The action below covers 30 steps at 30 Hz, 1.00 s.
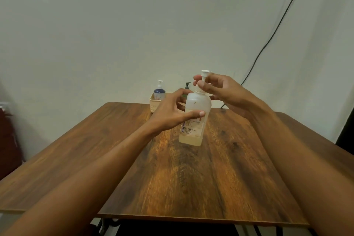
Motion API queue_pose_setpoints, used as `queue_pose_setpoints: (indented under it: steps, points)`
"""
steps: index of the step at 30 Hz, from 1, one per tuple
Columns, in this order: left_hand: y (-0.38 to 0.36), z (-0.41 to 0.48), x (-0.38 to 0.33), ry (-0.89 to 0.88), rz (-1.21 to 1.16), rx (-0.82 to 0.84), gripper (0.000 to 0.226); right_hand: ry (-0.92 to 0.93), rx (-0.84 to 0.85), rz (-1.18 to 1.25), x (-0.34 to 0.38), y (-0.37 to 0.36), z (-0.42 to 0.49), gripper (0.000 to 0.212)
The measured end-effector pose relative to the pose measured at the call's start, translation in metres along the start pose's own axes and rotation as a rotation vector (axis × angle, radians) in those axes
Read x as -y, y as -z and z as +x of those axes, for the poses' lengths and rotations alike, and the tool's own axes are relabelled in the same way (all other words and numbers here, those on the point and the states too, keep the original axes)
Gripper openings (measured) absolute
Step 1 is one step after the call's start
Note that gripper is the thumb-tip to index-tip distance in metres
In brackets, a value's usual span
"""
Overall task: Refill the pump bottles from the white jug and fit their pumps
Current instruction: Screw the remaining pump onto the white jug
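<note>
A translucent white pump bottle (pixel 193 128) with a printed label and some pale liquid at its bottom is held up above the wooden table (pixel 191 178). My left hand (pixel 170 113) grips the bottle's body, thumb across the front. My right hand (pixel 220 92) pinches the white pump (pixel 204 76) at the bottle's neck, its fingers closed around the stem. The pump's head sticks up above my fingers. No white jug is in view.
A beige basket (pixel 154 104) stands at the table's far edge against the wall. It holds a blue pump bottle (pixel 159 92) and a bottle with a dark green pump (pixel 187 86), partly hidden behind my left hand. A black cable (pixel 268 44) runs down the wall at right.
</note>
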<state>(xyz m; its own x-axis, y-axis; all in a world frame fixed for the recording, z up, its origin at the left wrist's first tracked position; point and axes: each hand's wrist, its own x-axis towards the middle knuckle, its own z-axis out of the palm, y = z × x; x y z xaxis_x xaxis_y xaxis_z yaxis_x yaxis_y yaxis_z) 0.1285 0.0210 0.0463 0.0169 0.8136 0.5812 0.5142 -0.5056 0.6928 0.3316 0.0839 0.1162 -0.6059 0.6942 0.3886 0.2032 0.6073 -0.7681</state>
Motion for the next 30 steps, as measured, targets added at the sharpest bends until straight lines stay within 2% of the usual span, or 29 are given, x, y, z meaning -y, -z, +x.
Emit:
queue_pose_setpoints:
  steps: [3, 8, 11, 16, 18, 22, 25, 30]
  points:
    - [0.000, 0.001, 0.001, 0.000, 0.000, 0.002, 0.078, 0.021, 0.056, 0.003, 0.002, 0.010, -0.001, 0.049]
    - [-0.004, -0.001, -0.001, -0.020, 0.016, 0.015, 0.079, 0.011, -0.113, -0.049, -0.003, 0.007, 0.004, 0.037]
    - [-0.006, -0.001, -0.003, -0.023, -0.011, 0.018, 0.075, 0.031, -0.208, -0.074, -0.011, -0.003, 0.006, 0.047]
    - [-0.005, 0.002, 0.002, -0.004, -0.017, 0.001, 0.075, -0.016, 0.061, 0.042, -0.012, 0.012, 0.000, 0.050]
    - [-0.004, 0.003, 0.003, -0.001, -0.008, 0.012, 0.078, -0.004, 0.067, 0.051, -0.011, 0.016, -0.001, 0.042]
    - [-0.008, 0.003, 0.002, -0.014, -0.008, -0.032, 0.079, 0.016, -0.140, -0.052, -0.008, 0.007, 0.004, 0.021]
    - [-0.013, 0.006, -0.001, -0.009, -0.002, -0.079, 0.081, 0.037, -0.284, -0.034, -0.010, -0.006, 0.007, 0.029]
    - [-0.021, 0.010, 0.000, 0.020, 0.000, -0.117, 0.082, 0.038, -0.385, -0.069, -0.014, -0.013, 0.009, 0.034]
